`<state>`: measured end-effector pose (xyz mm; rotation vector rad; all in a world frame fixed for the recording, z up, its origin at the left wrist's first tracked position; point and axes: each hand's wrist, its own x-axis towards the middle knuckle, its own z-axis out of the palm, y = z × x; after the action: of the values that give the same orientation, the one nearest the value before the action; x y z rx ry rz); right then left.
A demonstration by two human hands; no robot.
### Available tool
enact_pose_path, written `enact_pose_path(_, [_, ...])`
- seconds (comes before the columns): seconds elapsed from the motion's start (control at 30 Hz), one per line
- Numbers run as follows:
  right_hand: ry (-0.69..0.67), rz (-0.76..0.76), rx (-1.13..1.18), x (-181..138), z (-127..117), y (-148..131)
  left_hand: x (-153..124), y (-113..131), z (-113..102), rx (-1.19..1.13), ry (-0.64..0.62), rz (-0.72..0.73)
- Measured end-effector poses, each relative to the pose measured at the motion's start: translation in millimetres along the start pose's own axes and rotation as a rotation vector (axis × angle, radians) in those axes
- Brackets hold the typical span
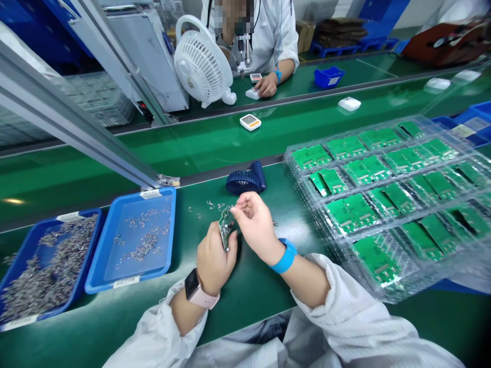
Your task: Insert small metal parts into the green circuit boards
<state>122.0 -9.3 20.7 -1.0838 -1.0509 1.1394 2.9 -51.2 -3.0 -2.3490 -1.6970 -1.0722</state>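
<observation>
A circuit board (225,231), apparently part-finished, is gripped over the table (257,291) by the left hand (214,251) and met by the narrowed right hand (253,224), whose pinch is unclear, while seemingly untouched boards (378,259) are left in the tray (376,292).

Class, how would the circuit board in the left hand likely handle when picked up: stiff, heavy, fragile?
The circuit board is probably stiff: it shows no sag in the left hand. It seems likely light, looking thin and smaller than that hand. Small parts on its face may be fragile.
</observation>
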Motion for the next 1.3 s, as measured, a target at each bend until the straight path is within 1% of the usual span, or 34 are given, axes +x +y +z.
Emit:
enact_pose_path(0.13, [0.005, -0.125, -0.116, -5.0, 0.2, 2.1, -2.8, -0.2, 0.7, -0.02, -0.008, -0.026])
enact_pose_path(0.3, [0.009, -0.185, -0.171, -4.4, 1.3, 8.5, -3.6, -0.1, 2.5, -0.067, -0.036, -0.064])
enact_pose_path(0.37, [0.003, -0.194, -0.181, -1.5, 0.7, 10.0, -1.4, -0.6, 2.7, -0.094, -0.063, -0.103])
enact_pose_path(0.47, [-0.033, -0.159, -0.149, 3.0, -1.4, 9.1, 2.8, -2.2, 2.3, -0.158, -0.085, -0.199])
enact_pose_path(0.6, [-0.054, -0.088, -0.078, 6.5, -4.2, 5.0, 4.4, -5.0, 1.4, -0.199, -0.044, -0.272])
enact_pose_path(0.8, [-0.069, 0.057, 0.019, 11.0, -6.3, 3.6, 2.2, -6.4, -0.1, -0.265, -0.019, -0.291])
enact_pose_path(0.93, [-0.094, 0.074, 0.02, 12.6, -7.2, 4.5, 2.1, -7.0, 0.1, -0.253, -0.009, -0.283])
enact_pose_path(1.03, [-0.122, 0.041, -0.054, 11.3, -8.1, 3.7, 2.4, -7.6, 0.3, -0.226, 0.001, -0.268])
enact_pose_path(1.3, [-0.123, -0.16, -0.326, 2.3, -11.1, -5.5, 2.5, -9.1, -0.4, -0.16, 0.008, -0.233])
